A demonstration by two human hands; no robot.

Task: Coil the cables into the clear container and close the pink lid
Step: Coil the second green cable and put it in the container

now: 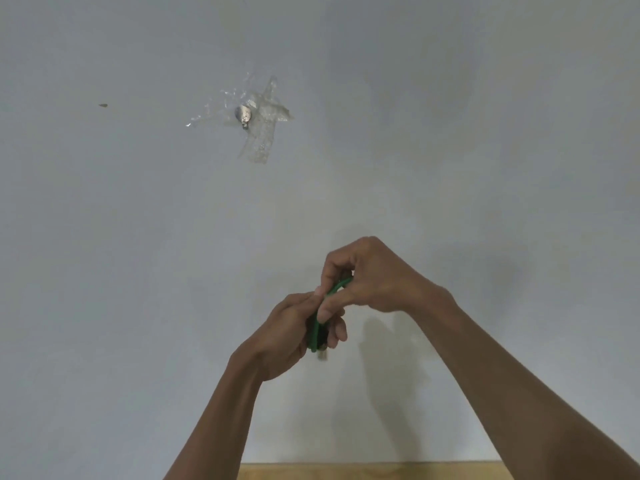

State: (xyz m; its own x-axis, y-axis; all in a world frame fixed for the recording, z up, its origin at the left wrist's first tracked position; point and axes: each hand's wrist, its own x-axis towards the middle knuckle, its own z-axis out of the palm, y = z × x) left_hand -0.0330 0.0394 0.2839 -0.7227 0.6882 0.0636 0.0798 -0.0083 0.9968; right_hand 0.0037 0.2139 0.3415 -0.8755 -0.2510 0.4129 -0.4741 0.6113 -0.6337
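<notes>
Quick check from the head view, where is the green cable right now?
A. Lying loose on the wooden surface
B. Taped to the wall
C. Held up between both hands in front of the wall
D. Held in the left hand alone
C: the green cable is bunched between the left hand and the right hand, both gripping it, raised in front of the pale wall.

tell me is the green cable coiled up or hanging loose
Coiled: the green cable sits bunched in loops between the left hand and right hand, no length dangling.
</notes>
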